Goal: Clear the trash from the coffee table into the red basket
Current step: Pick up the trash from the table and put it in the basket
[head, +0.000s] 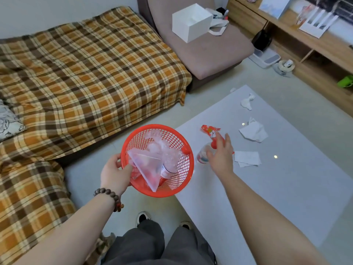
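Note:
My left hand (114, 174) grips the near rim of the red mesh basket (183, 175), held just off the left edge of the grey coffee table (286, 188). Inside the basket lie a clear plastic bag (148, 167) and a small bottle (167, 172). My right hand (221, 157) hovers with fingers spread over a clear plastic cup (202, 156) and a red snack wrapper (210, 131) near the table's left edge, touching neither as far as I can tell. Further along the table lie a folded white paper (247, 158), a crumpled tissue (253, 131) and another tissue (247, 102).
A sofa under an orange-brown plaid blanket (86, 73) fills the left side. A mauve chaise (210, 50) carries a white box (191, 22). Wooden shelving (315, 44) runs along the right wall, with a bin (264, 58) on the floor beside it. My legs and shoes (143, 218) stand below.

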A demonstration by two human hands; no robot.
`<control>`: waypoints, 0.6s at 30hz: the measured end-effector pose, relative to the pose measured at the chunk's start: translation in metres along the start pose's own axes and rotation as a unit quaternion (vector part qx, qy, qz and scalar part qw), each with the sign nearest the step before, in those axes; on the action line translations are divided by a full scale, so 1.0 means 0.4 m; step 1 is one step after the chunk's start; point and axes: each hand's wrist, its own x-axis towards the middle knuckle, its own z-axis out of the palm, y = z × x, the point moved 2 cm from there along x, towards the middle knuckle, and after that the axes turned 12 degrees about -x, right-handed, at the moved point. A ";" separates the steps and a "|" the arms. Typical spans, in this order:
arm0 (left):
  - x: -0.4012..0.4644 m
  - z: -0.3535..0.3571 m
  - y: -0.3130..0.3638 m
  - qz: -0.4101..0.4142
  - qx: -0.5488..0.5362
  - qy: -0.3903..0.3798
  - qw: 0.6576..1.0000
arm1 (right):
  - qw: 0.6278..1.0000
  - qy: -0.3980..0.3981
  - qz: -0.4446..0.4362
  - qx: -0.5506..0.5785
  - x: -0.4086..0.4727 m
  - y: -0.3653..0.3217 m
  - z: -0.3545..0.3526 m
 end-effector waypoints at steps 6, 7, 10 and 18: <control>0.085 -0.075 0.013 0.000 0.009 0.003 1.000 | 0.996 -0.074 0.045 -0.016 0.087 -0.006 0.078; 0.098 -0.085 0.013 -0.001 0.010 0.005 1.000 | 0.996 -0.075 0.053 -0.016 0.092 -0.008 0.086; 0.128 -0.104 0.015 -0.006 0.014 0.005 1.000 | 0.994 -0.079 0.064 -0.025 0.107 -0.012 0.087; 0.158 -0.095 0.048 -0.009 0.008 -0.007 1.000 | 0.980 0.165 0.034 0.104 -0.018 -0.154 -0.085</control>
